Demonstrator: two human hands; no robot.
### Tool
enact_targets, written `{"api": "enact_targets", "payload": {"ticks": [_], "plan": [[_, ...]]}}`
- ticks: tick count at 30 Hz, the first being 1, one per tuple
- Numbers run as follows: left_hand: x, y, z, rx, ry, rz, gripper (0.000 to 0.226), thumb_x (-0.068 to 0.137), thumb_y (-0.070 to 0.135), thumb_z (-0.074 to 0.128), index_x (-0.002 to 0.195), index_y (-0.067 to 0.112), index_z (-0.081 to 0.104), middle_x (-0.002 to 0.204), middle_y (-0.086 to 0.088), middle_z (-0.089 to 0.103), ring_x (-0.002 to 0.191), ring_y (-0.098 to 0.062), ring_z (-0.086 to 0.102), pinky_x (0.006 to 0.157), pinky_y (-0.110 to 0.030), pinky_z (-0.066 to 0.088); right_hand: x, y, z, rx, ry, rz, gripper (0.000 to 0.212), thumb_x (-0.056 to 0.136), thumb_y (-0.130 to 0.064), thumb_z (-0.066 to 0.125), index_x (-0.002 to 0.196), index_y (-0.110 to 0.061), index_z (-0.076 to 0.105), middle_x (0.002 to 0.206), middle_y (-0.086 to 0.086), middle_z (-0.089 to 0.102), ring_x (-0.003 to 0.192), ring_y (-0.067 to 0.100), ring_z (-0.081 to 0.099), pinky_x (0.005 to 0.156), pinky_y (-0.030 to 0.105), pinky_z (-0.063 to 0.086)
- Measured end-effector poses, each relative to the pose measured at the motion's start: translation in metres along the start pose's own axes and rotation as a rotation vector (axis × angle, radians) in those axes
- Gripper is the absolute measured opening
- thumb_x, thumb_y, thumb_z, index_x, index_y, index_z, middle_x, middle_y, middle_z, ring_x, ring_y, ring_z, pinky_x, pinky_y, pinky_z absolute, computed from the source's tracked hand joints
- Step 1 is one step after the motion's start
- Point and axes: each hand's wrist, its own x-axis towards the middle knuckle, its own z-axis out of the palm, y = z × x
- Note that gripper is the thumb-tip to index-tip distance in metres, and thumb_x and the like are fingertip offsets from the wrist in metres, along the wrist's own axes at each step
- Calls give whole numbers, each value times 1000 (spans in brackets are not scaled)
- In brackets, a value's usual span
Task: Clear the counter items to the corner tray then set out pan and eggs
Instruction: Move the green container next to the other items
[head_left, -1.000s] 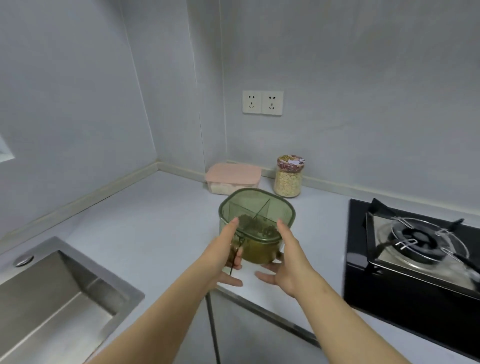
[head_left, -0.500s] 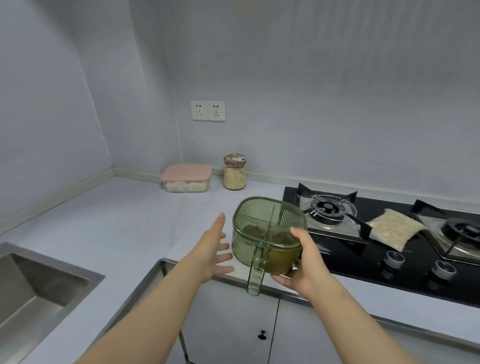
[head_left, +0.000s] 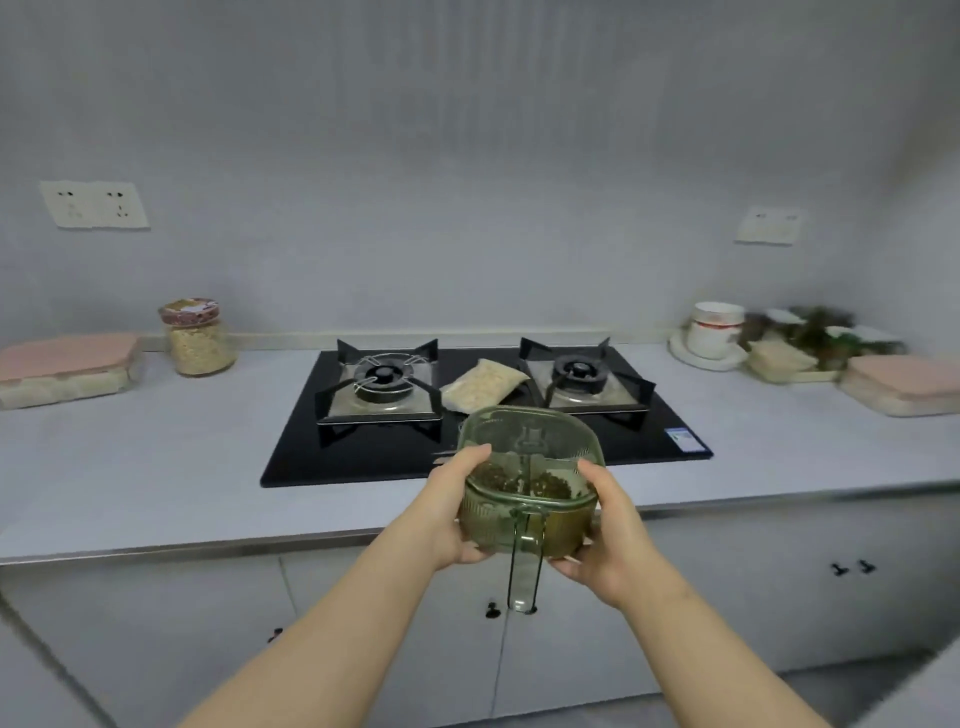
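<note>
One grain bag (head_left: 483, 385) on stove (head_left: 311, 457) just beyond hands; left hand (head_left: 452, 514), right hand (head_left: 613, 540) grip green container (head_left: 530, 467), curled round its sides.

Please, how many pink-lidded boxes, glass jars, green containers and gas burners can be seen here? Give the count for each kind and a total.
pink-lidded boxes: 2
glass jar: 1
green container: 1
gas burners: 2
Total: 6
</note>
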Motion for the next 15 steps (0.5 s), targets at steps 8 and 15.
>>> {"api": "enact_targets", "payload": {"ticks": [8,15], "plan": [[15,-48,145,100,-129,-131,28,84,42,59,80,15,59,79,-8,63,77,-24,59,84,-37,46,-18,-38,-144,49,139,-107,22,86,-41,58,98,-24,59,98,8,63,88,23,62,88,40,51],[60,-69,236,164,-224,-167,38,83,43,58,109,16,61,93,-9,66,77,-25,62,61,-31,48,5,-66,-220,78,274,-163,37,86,-43,58,120,-27,53,115,4,59,102,28,61,94,43,49]]}}
